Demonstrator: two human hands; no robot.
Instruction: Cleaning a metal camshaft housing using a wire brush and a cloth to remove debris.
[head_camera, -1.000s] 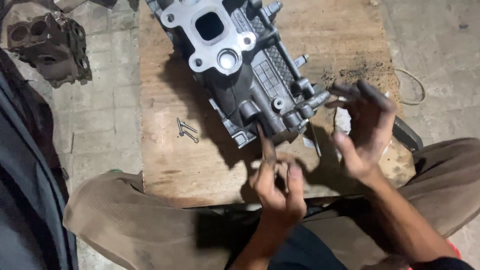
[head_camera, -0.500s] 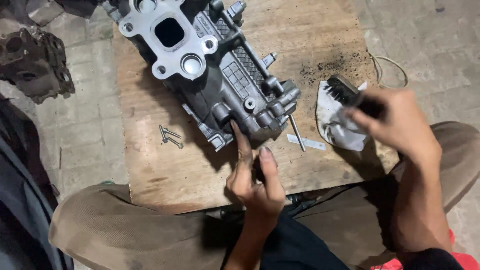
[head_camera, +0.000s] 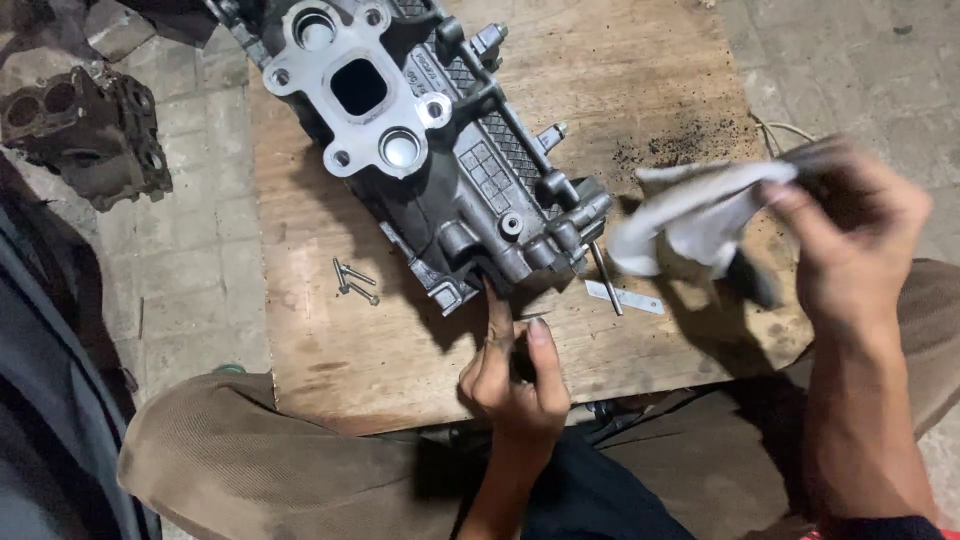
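A grey metal engine cylinder head (head_camera: 430, 140) lies on a wooden board (head_camera: 660, 90). My left hand (head_camera: 512, 368) rests at the board's near edge, its index finger pointing up and touching the head's lower corner; the other fingers curl around something small and dark that I cannot make out. My right hand (head_camera: 850, 240) is raised over the board's right side, gripping a white rag (head_camera: 690, 215) that hangs to the left. A dark object shows under the rag.
Two or three loose bolts (head_camera: 352, 280) lie on the board left of my left hand. A thin metal rod (head_camera: 604, 275) and a flat metal strip (head_camera: 625, 297) lie right of the head. Another dark engine part (head_camera: 90, 130) sits on the tiled floor at left.
My right hand has lifted the white rag off the board and raised it. My left hand stays by the head's lower corner. The view has shifted slightly.
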